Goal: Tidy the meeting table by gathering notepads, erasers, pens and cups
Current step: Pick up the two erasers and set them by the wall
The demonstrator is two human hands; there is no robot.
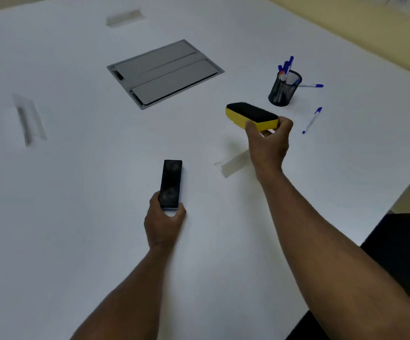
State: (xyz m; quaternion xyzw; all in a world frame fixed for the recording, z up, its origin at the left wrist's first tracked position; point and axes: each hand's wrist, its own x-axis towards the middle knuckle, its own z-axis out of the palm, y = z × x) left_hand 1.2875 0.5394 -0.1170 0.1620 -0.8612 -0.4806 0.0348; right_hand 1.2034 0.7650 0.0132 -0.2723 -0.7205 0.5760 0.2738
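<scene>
Left hand (164, 224) clamps near end of black eraser (171, 183), thumb and fingers on its long sides; eraser points away over white table (64, 217), contact with surface unclear. Right hand (269, 141) grips yellow eraser (251, 116) by its near end, black felt up, raised above table. Beyond it, black mesh pen cup (283, 90) upright with blue pens inside. One blue-capped pen (311, 85) lies just behind cup, another pen (312, 120) lies right of yellow eraser. Grey cable hatch (165, 72) set flush in table centre
</scene>
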